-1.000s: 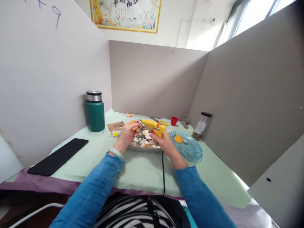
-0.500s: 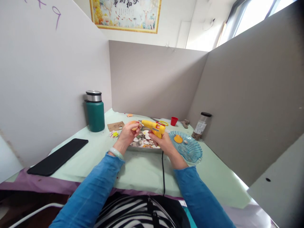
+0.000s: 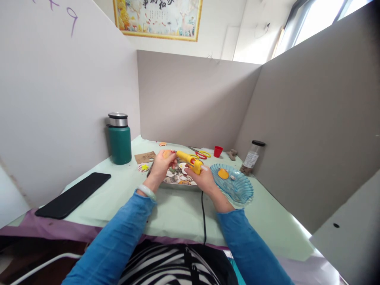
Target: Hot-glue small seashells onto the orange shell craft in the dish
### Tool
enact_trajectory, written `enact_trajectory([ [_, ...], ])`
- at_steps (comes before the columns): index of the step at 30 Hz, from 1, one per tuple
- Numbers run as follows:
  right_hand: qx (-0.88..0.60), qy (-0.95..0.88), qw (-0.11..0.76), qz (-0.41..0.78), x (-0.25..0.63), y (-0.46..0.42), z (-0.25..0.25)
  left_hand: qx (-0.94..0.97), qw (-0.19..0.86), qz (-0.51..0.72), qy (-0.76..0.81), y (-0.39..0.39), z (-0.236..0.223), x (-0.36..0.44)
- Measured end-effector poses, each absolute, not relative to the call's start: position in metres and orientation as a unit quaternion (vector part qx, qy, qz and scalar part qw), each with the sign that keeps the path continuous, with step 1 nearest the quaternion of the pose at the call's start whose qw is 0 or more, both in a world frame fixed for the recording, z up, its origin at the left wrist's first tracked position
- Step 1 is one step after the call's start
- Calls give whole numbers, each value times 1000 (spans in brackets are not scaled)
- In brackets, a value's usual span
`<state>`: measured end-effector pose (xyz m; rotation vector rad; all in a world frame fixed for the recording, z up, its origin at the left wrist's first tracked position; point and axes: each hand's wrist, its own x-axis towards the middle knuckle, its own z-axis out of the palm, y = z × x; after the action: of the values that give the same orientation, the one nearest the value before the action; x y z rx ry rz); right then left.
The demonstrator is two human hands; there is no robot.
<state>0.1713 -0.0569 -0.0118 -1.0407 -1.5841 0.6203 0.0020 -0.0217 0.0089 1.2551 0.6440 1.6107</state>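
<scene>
My right hand (image 3: 202, 179) is wrapped round the grip of a yellow glue gun (image 3: 190, 160), its nozzle pointing left. A clear glue stick (image 3: 204, 168) sticks out of the gun's rear. Fingers of my left hand (image 3: 162, 164) pinch a small orange piece (image 3: 167, 153), partly covered by the fingers, close to the nozzle. Whether nozzle and piece touch, I cannot tell. Under both hands lies a metal tray (image 3: 181, 187) filled with several shells (image 3: 178, 178).
A blue scalloped plate (image 3: 242, 190) holds an orange disc (image 3: 223, 173). Behind are scissors (image 3: 204, 154) and a red cup (image 3: 217, 151). A jar (image 3: 252, 158) stands right; a green bottle (image 3: 119, 142) and black slab (image 3: 74, 194) are left. A black cord (image 3: 204, 217) crosses the front edge.
The glue gun has rolled in my right hand, so the glue stick at its rear now shows. My left hand has turned slightly, still pinching the orange piece near the nozzle.
</scene>
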Motion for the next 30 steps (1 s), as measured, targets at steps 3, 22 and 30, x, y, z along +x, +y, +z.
enact_trajectory([
  [3,-443,-682,540,217,171,-58,-12,533,445,659,288,-22,8,2],
  [22,-460,-658,540,252,169,-59,-10,575,256,671,392,-31,8,2],
  [30,-469,-648,540,262,167,-61,-7,561,257,686,384,-34,9,3],
])
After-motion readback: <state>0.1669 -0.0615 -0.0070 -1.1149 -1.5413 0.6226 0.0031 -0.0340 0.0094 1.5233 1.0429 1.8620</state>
